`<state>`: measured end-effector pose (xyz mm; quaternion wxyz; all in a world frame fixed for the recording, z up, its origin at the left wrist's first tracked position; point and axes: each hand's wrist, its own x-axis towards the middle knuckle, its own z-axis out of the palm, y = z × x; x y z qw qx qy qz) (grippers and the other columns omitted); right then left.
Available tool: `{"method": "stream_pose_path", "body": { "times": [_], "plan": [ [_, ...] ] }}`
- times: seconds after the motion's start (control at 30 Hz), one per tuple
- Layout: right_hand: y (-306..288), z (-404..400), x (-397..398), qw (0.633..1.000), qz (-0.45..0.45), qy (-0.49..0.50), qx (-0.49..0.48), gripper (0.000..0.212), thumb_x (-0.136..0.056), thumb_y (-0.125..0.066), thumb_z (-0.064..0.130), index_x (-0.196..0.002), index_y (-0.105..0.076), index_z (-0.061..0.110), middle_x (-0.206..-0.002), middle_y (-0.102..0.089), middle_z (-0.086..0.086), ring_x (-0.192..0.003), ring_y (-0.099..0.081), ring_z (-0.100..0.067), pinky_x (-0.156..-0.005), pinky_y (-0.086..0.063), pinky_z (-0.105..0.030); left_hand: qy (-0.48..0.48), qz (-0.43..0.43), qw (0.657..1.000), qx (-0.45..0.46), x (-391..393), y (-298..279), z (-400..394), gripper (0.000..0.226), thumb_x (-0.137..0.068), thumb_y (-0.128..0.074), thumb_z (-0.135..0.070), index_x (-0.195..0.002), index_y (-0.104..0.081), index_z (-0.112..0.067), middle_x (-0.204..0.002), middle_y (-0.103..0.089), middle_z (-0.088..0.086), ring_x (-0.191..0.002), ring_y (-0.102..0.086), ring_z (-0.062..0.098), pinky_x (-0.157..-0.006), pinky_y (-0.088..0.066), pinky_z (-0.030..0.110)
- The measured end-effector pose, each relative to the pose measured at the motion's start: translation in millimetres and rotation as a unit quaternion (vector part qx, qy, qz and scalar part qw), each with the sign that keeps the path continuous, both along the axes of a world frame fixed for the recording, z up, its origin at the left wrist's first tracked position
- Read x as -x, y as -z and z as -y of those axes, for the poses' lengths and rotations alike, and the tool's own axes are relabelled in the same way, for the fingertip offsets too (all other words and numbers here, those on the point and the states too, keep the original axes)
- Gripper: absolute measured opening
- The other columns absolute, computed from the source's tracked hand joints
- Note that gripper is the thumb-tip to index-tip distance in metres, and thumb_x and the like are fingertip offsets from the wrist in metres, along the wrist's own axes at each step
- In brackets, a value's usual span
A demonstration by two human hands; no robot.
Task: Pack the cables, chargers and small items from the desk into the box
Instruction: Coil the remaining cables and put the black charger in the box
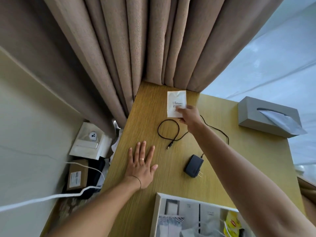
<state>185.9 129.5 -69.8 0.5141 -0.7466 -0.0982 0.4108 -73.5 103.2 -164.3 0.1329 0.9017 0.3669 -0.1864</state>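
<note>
A small white packet (pixel 176 101) with dark print is pinched at its lower edge by my right hand (pixel 188 115), raised over the far part of the wooden desk (pixel 148 117). My left hand (pixel 142 164) lies flat on the desk, fingers spread, holding nothing. A black power adapter (pixel 194 165) with metal prongs rests near the middle of the desk. Its thin black cable (pixel 168 130) loops across the desk behind it, partly hidden by my right forearm. The white box (pixel 158 212) sits at the near edge, with several items inside, a yellow packet (pixel 233 221) among them.
A grey tissue box (pixel 266 115) stands at the far right of the desk. Brown curtains (pixel 136 48) hang against the desk's back edge. Left of the desk, on the floor, lie a cardboard parcel (pixel 77 175), a white package (pixel 89 142) and a white cord (pixel 51 197).
</note>
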Motion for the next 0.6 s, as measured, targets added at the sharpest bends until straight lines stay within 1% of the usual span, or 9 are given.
{"method": "stream_pose_path", "body": {
  "times": [0.07, 0.17, 0.23, 0.3, 0.4, 0.47, 0.5, 0.53, 0.6],
  "plan": [
    [-26.4, 27.2, 18.1, 0.999, -0.020, -0.026, -0.026, 0.011, -0.095, -0.068, 0.019, -0.105, -0.065, 0.017, -0.101, -0.073, -0.001, -0.084, -0.070, -0.014, -0.056, -0.052, -0.020, -0.008, -0.002, 1.000, 0.003, 0.0, -2.5, 0.7, 0.071, -0.100, -0.003, -0.057, -0.144, 0.042, -0.024, -0.148, 0.052, 0.015, -0.136, 0.047, 0.033, -0.114, 0.023, 0.059],
    [-61.2, 71.6, 42.1, 0.996, -0.003, -0.076, -0.035, 0.011, -0.097, -0.066, 0.022, -0.107, -0.067, 0.018, -0.104, -0.074, -0.004, -0.084, -0.068, -0.016, -0.071, -0.051, -0.029, -0.021, -0.004, 1.000, 0.010, -0.8, -3.6, 0.6, 0.072, -0.100, -0.004, -0.057, -0.145, 0.040, -0.024, -0.147, 0.053, 0.015, -0.137, 0.047, 0.032, -0.114, 0.024, 0.059],
    [-79.3, 101.9, 56.6, 0.992, 0.025, -0.115, -0.035, 0.012, -0.098, -0.064, 0.021, -0.108, -0.069, 0.016, -0.100, -0.074, -0.004, -0.077, -0.066, -0.015, -0.068, -0.048, -0.031, -0.029, -0.009, 0.999, 0.017, -1.6, -4.0, 1.1, 0.072, -0.100, -0.004, -0.057, -0.147, 0.038, -0.024, -0.146, 0.054, 0.014, -0.138, 0.046, 0.032, -0.113, 0.025, 0.059],
    [-92.9, 133.4, 68.9, 0.987, 0.026, -0.155, -0.045, 0.013, -0.099, -0.062, 0.019, -0.108, -0.072, 0.015, -0.093, -0.074, -0.003, -0.072, -0.062, -0.013, -0.062, -0.046, -0.028, -0.036, -0.013, 0.999, 0.025, -2.5, -4.9, 1.4, 0.072, -0.100, -0.006, -0.057, -0.148, 0.036, -0.024, -0.147, 0.052, 0.014, -0.140, 0.043, 0.032, -0.113, 0.025, 0.059],
    [-103.6, 181.9, 83.5, 0.975, 0.018, -0.219, -0.041, 0.010, -0.095, -0.067, 0.023, -0.097, -0.076, 0.019, -0.082, -0.070, -0.009, -0.065, -0.056, -0.016, -0.054, -0.042, -0.023, -0.037, -0.019, 0.999, 0.025, -3.3, -5.7, 1.6, 0.071, -0.100, -0.007, -0.056, -0.148, 0.035, -0.025, -0.148, 0.050, 0.014, -0.143, 0.039, 0.032, -0.115, 0.022, 0.059],
    [-103.3, 211.3, 90.8, 0.965, 0.048, -0.258, 0.008, 0.011, -0.090, -0.071, 0.026, -0.090, -0.075, 0.016, -0.079, -0.070, -0.012, -0.061, -0.056, -0.030, -0.056, -0.045, -0.033, -0.035, -0.020, 0.999, 0.027, -3.8, -6.2, 2.0, 0.071, -0.100, -0.008, -0.055, -0.148, 0.035, -0.025, -0.149, 0.049, 0.014, -0.144, 0.038, 0.033, -0.116, 0.020, 0.059],
    [-101.4, 223.8, 94.6, 0.957, 0.062, -0.282, 0.035, 0.013, -0.090, -0.072, 0.026, -0.089, -0.074, 0.013, -0.082, -0.072, -0.015, -0.065, -0.060, -0.038, -0.060, -0.048, -0.039, -0.033, -0.020, 0.999, 0.026, -3.9, -6.4, 1.8, 0.071, -0.100, -0.008, -0.055, -0.148, 0.036, -0.025, -0.150, 0.048, 0.014, -0.143, 0.038, 0.033, -0.116, 0.020, 0.059],
    [-98.6, 235.4, 99.3, 0.946, 0.072, -0.311, 0.061, 0.013, -0.091, -0.072, 0.024, -0.089, -0.073, 0.011, -0.083, -0.074, -0.016, -0.069, -0.063, -0.039, -0.060, -0.048, -0.038, -0.030, -0.020, 0.999, 0.024, -3.8, -6.5, 1.8, 0.072, -0.100, -0.007, -0.056, -0.147, 0.037, -0.025, -0.151, 0.047, 0.014, -0.143, 0.038, 0.033, -0.116, 0.021, 0.059],
    [-91.9, 254.7, 110.4, 0.916, 0.096, -0.373, 0.109, 0.013, -0.092, -0.071, 0.024, -0.084, -0.071, 0.013, -0.076, -0.073, -0.008, -0.056, -0.059, -0.020, -0.054, -0.042, -0.028, -0.020, -0.023, 0.999, 0.019, -4.1, -7.0, 1.5, 0.072, -0.100, -0.007, -0.057, -0.147, 0.038, -0.025, -0.152, 0.046, 0.014, -0.144, 0.038, 0.033, -0.115, 0.022, 0.058]
  ]
}}
